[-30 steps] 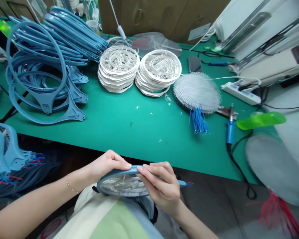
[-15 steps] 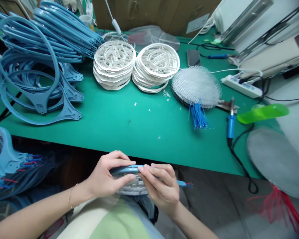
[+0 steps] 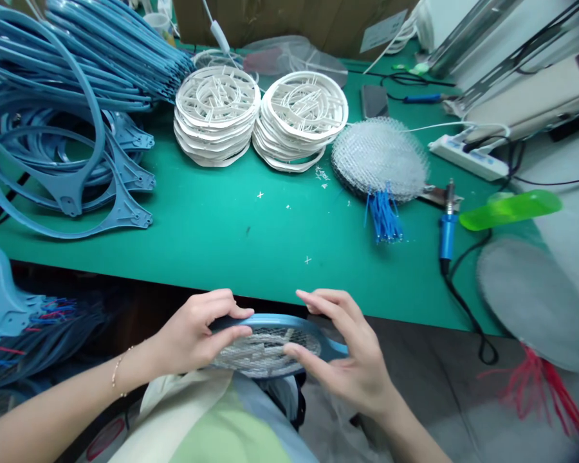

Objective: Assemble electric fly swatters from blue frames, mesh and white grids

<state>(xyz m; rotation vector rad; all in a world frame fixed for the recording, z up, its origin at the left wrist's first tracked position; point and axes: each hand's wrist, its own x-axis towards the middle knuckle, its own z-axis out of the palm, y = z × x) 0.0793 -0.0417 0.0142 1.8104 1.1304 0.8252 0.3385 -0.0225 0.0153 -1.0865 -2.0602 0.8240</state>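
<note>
A blue racket head with wire mesh inside its rim, like an electric fly swatter's (image 3: pixel 270 352), is held over my lap, just off the table's front edge. My left hand (image 3: pixel 205 331) pinches the left part of its rim between thumb and fingers. On the right, my right hand (image 3: pixel 345 344) is spread, thumb and fingers apart, around the racket's handle end; whether it touches the rim I cannot tell. The palm covers part of that end.
On the green table (image 3: pixel 212 238) stand stacked blue frames (image 3: pixel 110 58), two piles of white rings (image 3: pixel 217 109), mesh discs with blue wires (image 3: pixel 379 157) and a soldering iron (image 3: pixel 446 235). Grey mesh with red wires (image 3: pixel 531 302) overhangs the right edge. Finished-looking heads (image 3: pixel 4 302) lie at lower left.
My right hand has opened and moved right, off the rim it was pinching. The racket has tilted so more mesh shows. My left hand keeps its grip.
</note>
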